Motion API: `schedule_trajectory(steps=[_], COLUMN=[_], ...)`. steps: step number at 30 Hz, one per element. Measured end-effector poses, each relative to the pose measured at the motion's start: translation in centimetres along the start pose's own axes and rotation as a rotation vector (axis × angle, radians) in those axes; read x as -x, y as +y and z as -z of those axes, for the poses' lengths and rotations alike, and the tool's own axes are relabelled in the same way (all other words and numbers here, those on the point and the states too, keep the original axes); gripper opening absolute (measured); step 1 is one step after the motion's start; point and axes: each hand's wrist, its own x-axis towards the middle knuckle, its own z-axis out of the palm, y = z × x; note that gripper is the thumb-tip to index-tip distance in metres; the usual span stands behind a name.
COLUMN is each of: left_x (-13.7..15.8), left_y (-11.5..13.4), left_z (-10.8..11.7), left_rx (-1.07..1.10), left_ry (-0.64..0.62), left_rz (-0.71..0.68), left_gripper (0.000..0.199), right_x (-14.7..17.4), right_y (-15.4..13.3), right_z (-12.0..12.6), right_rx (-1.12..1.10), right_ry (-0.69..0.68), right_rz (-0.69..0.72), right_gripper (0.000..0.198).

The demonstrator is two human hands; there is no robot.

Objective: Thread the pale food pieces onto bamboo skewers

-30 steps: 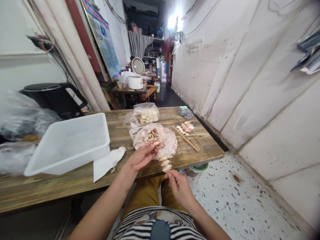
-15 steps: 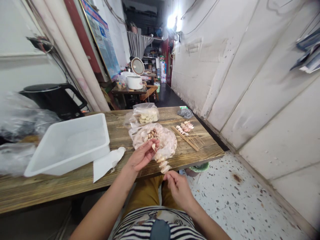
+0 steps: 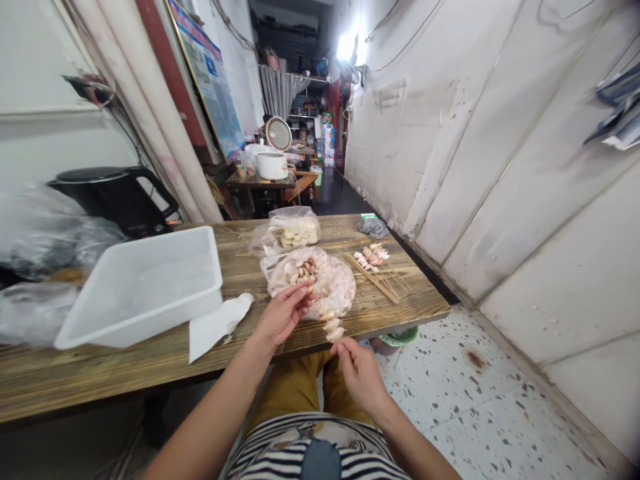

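My right hand (image 3: 359, 369) is closed on the lower end of a skewer threaded with several pale garlic cloves (image 3: 333, 329). To its left, my left hand (image 3: 284, 316) pinches a garlic clove between thumb and fingertips, mostly covered by the fingers. Both hands are at the table's front edge, and the left reaches over an open plastic bag of garlic (image 3: 340, 280), with browner cloves (image 3: 306, 269) in its mouth. Right of the bag lie loaded garlic skewers (image 3: 373, 256) beside a bundle of bare bamboo skewers (image 3: 375, 283).
Behind the garlic stands a clear bag of pale slices (image 3: 299, 235). A white plastic tub (image 3: 145, 287) and crumpled white paper (image 3: 217, 327) occupy the left, near a black kettle (image 3: 107, 197). A grey plastic bundle (image 3: 373, 228) lies far right; a green-rimmed bin (image 3: 400, 337) is below the edge.
My left hand has turned slightly, so the clove that showed plainly at its fingertips is now mostly covered. The right hand with the skewer has shifted slightly; the view has moved a little.
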Motion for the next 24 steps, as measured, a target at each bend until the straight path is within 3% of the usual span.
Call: schedule_trajectory(steps=[10, 15, 24], left_x=[0.5, 0.3, -0.1], left_y=[0.8, 0.7, 0.4], left_z=[0.1, 0.6, 1.0], left_rx=[0.016, 0.128, 0.359], left_ry=[-0.093, -0.097, -0.113], left_rz=[0.092, 0.153, 0.157], left_gripper=[0.021, 0.010, 0.008], right_x=[-0.1, 0.2, 0.2], right_y=[0.0, -0.1, -0.6], right_z=[0.0, 0.0, 0.1], right_rx=[0.000, -0.002, 0.014], right_ry=[-0.012, -0.026, -0.054], right_rz=[0.001, 0.021, 0.036], right_gripper=[0.026, 0.024, 0.024])
